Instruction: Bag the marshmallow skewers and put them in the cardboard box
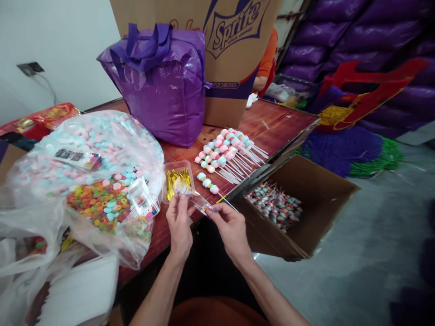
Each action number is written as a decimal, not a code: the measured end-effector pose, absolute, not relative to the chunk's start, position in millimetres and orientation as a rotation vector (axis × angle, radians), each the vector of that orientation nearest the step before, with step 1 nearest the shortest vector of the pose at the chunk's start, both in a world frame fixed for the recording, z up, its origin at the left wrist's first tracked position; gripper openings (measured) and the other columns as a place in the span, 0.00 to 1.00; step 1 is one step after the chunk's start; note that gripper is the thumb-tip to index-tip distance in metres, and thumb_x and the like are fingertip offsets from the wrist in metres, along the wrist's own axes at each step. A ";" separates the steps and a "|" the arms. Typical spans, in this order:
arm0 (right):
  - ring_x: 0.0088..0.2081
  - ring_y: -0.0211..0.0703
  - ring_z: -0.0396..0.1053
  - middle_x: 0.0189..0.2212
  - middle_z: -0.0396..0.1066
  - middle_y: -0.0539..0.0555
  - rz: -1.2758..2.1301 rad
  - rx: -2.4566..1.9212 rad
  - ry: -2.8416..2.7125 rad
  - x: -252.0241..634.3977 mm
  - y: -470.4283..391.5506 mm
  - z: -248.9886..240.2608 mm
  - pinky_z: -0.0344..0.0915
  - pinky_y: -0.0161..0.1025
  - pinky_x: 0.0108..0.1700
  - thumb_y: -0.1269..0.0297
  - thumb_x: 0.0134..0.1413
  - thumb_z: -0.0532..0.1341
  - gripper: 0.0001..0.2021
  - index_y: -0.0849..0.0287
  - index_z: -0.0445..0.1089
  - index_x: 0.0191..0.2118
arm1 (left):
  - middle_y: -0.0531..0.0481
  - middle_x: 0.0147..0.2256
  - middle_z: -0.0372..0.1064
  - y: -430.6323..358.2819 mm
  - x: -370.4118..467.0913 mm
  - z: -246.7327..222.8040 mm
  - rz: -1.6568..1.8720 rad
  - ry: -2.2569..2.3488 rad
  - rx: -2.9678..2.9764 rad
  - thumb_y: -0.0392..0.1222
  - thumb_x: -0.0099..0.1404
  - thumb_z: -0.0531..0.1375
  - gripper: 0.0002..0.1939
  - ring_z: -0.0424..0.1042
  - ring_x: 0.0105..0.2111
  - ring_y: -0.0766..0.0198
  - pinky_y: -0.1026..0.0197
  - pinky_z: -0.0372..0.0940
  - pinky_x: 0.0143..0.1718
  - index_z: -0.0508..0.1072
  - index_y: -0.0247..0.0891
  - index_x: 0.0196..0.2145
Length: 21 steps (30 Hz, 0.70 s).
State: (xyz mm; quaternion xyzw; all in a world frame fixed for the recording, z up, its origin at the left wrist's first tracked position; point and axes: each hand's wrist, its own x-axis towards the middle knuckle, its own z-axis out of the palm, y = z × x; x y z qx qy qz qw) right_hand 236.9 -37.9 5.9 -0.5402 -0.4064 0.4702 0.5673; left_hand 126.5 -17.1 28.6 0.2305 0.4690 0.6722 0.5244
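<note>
Both my hands are closed on a clear plastic wrapper [200, 202] above the table's front edge. My left hand [180, 222] pinches its left end, close to a clear tray [165, 183] of gold twist ties [179, 178]. My right hand [233, 228] grips the printed right end. Just beyond the wrapper, a single candy skewer [208, 183] lies on the table with a gold tie by its stick. Behind it rests a pile of pink, blue and yellow candy skewers [224, 147], white sticks pointing right.
Large clear bags of candies [98, 136] cover the table's left side. A purple bag [159, 86] and a big carton [224, 104] stand behind. An open box [319, 217] of wrapped candy sits lower right. A person's orange sleeve [268, 54] shows behind the carton.
</note>
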 end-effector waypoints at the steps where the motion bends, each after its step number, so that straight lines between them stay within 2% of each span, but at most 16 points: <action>1: 0.26 0.39 0.65 0.23 0.71 0.48 1.107 -1.276 -0.959 238.0 -38.0 6.2 0.62 0.36 0.32 0.58 0.50 0.68 0.10 0.59 0.74 0.28 | 0.50 0.39 0.74 -17.5 124.3 28.9 1.613 1.148 0.531 0.51 0.58 0.67 0.15 0.75 0.37 0.64 0.61 0.71 0.39 0.76 0.39 0.39; 7: 0.25 0.38 0.64 0.22 0.71 0.48 1.154 -1.307 -0.998 241.6 -39.9 8.6 0.61 0.36 0.30 0.58 0.46 0.69 0.10 0.59 0.73 0.25 | 0.53 0.35 0.74 -12.6 110.9 26.4 1.642 1.148 0.403 0.45 0.52 0.71 0.12 0.74 0.34 0.67 0.64 0.69 0.37 0.75 0.38 0.33; 11: 0.25 0.38 0.62 0.20 0.67 0.48 1.167 -1.296 -1.011 240.1 -41.5 6.9 0.60 0.35 0.30 0.55 0.50 0.67 0.14 0.59 0.70 0.23 | 0.54 0.31 0.73 -9.7 108.4 26.5 1.674 1.131 0.278 0.42 0.48 0.73 0.14 0.73 0.31 0.68 0.65 0.67 0.35 0.73 0.37 0.29; 16: 0.25 0.37 0.57 0.20 0.60 0.47 1.109 -1.287 -1.085 239.0 -44.3 10.8 0.56 0.35 0.29 0.54 0.61 0.60 0.19 0.58 0.66 0.22 | 0.50 0.36 0.76 -12.7 108.9 26.4 1.670 1.142 0.283 0.51 0.54 0.69 0.16 0.74 0.33 0.65 0.63 0.68 0.35 0.75 0.38 0.34; 21: 0.27 0.37 0.58 0.22 0.60 0.47 0.990 -1.297 -1.233 239.1 -48.7 17.8 0.58 0.34 0.31 0.56 0.63 0.58 0.19 0.58 0.63 0.22 | 0.52 0.33 0.75 -15.0 105.1 20.1 1.698 1.208 0.288 0.48 0.55 0.68 0.12 0.74 0.32 0.65 0.62 0.68 0.35 0.74 0.37 0.31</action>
